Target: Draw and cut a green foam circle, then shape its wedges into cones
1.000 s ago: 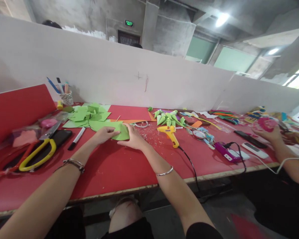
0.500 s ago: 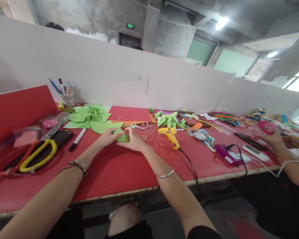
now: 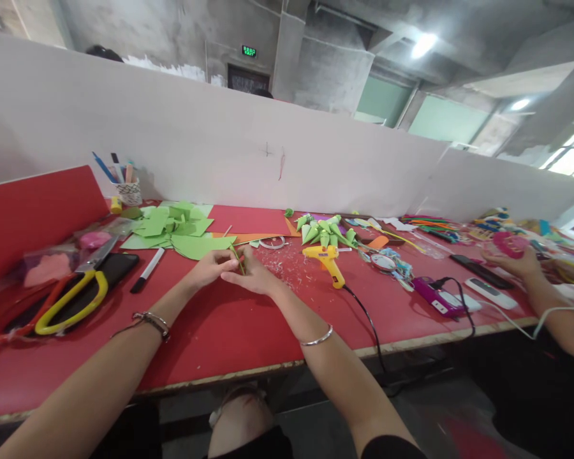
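Note:
Between my two hands, just above the red table, is a piece of green paper (image 3: pixel 240 261), seen almost edge-on. My left hand (image 3: pixel 213 266) pinches it from the left, and my right hand (image 3: pixel 253 273) has its fingers closed on the other side, partly hiding it. Beyond my left hand lies a pile of cut green paper pieces (image 3: pixel 176 223) with a larger rounded sheet (image 3: pixel 197 247) in front. To the right of my right hand a yellow hot glue gun (image 3: pixel 326 261) rests on its side. Behind it sit several rolled green paper cones (image 3: pixel 326 231).
Large scissors (image 3: pixel 95 306) with a yellow handle lie on a black phone at left, near a marker (image 3: pixel 147 271). A pen cup (image 3: pixel 130 190) stands by the white partition. At right are a purple power strip (image 3: pixel 437 296) and a co-worker's hand (image 3: pixel 523 261) holding something pink.
The green paper has turned between my fingers from showing its broad face to a thin edge. My hands have stayed in nearly the same place.

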A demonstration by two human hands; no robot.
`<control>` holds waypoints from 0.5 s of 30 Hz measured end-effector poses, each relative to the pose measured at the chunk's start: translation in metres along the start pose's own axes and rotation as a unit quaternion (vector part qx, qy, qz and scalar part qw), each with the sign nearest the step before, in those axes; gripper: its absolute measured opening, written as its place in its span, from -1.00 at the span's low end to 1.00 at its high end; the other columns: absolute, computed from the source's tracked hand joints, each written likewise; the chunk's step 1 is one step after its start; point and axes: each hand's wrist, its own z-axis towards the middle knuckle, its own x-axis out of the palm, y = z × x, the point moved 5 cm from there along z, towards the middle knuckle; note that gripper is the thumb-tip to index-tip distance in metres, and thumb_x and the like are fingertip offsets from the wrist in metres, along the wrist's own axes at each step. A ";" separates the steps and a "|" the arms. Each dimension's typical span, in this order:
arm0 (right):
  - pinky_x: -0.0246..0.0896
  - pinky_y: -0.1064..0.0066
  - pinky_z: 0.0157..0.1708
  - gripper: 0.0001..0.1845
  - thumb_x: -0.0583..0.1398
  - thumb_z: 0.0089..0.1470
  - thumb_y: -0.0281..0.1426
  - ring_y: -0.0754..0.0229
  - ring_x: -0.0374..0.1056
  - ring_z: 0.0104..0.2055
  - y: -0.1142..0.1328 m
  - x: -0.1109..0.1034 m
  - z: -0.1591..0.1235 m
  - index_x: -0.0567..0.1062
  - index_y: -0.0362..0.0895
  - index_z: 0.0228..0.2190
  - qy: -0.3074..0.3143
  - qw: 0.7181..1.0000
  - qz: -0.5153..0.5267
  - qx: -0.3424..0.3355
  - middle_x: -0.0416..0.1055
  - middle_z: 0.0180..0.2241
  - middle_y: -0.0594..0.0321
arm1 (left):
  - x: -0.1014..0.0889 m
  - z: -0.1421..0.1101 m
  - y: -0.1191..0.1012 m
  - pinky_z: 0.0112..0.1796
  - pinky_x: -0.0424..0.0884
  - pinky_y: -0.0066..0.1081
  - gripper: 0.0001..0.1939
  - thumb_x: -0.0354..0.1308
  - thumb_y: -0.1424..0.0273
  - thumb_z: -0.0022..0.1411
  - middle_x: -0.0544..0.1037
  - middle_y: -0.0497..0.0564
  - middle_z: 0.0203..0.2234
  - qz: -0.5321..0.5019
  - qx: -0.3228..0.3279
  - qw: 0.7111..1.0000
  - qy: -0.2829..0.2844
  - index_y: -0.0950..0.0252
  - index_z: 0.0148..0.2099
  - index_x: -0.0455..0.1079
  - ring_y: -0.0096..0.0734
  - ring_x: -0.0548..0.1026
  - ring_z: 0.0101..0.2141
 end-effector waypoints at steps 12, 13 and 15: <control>0.15 0.21 -0.10 -0.54 0.16 -0.12 -0.11 0.18 0.13 -0.12 -0.004 -0.006 0.003 0.11 -0.10 -0.29 -0.054 0.994 -0.093 0.015 0.05 -0.23 0.19 | -0.008 0.001 0.006 -0.39 0.29 -0.43 -0.65 0.03 0.12 -0.01 0.41 -0.05 -0.61 0.025 0.004 0.998 -0.059 0.33 -0.53 0.32 -0.38 0.36 -0.47; 0.15 0.22 -0.10 -0.56 0.14 -0.10 -0.11 0.18 0.13 -0.13 -0.006 -0.006 0.003 0.10 -0.10 -0.29 -0.061 0.994 -0.093 0.019 0.05 -0.23 0.19 | -0.009 0.000 0.005 -0.41 0.29 -0.43 -0.65 0.02 0.12 0.00 0.39 -0.06 -0.64 0.025 0.004 0.997 -0.066 0.33 -0.53 0.31 -0.39 0.35 -0.49; 0.15 0.23 -0.10 -0.61 0.11 -0.05 -0.13 0.19 0.14 -0.13 -0.008 -0.006 0.003 0.10 -0.10 -0.31 -0.068 0.994 -0.089 0.019 0.06 -0.23 0.18 | -0.008 0.000 0.003 -0.42 0.30 -0.43 -0.66 0.00 0.12 0.01 0.38 -0.07 -0.65 0.021 0.010 0.998 -0.065 0.32 -0.49 0.32 -0.39 0.36 -0.50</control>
